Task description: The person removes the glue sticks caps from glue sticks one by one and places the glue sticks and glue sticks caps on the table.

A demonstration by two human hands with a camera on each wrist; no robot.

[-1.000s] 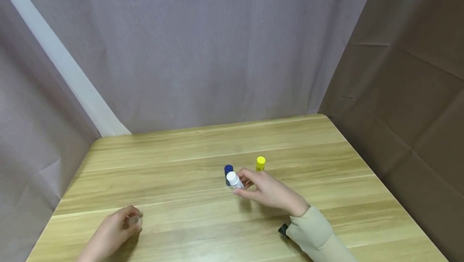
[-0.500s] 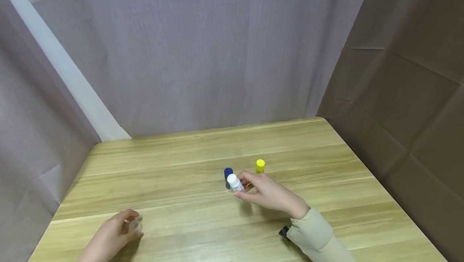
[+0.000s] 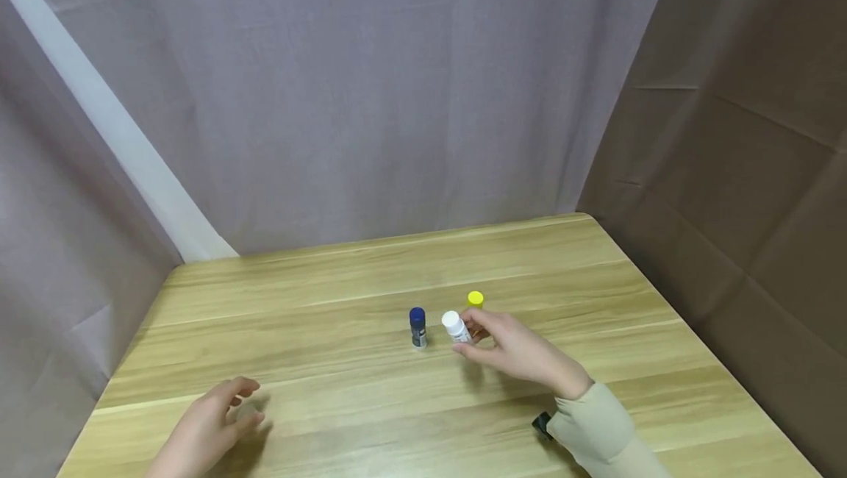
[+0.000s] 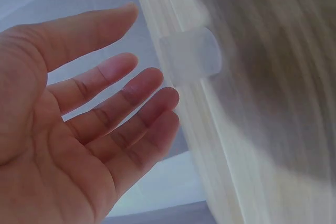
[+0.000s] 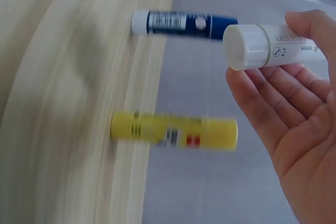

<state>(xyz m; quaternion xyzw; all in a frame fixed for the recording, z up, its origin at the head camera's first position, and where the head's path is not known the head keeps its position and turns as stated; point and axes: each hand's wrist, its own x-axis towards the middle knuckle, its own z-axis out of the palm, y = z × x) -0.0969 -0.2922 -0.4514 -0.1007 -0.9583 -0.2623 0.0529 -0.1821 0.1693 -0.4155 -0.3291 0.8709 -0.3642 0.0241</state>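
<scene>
My right hand [image 3: 523,349] pinches a white glue stick [image 3: 455,325] between thumb and fingers, tilted above the table; print reading "glue stick" and "21g" shows on its barrel [image 5: 294,48] in the right wrist view. Upright to its left stands a blue glue stick [image 3: 417,329]. A yellow glue stick [image 3: 475,298] stands just behind, partly hidden by the hand in the head view. At the lower left, my left hand [image 3: 210,419] has its fingers spread loosely beside a small translucent cap [image 4: 191,56] on the table. A gap separates fingertips and cap in the left wrist view.
The wood-grain table [image 3: 317,287] has rounded far corners. Grey cloth [image 3: 370,95] hangs behind it, and a brown cloth [image 3: 741,169] on the right. Under the right sleeve [image 3: 602,426] a small black object [image 3: 541,425] shows at the wrist.
My right hand has carried the white glue stick to the right, uncovering the blue one. The left hand's fingers have opened away from the translucent cap.
</scene>
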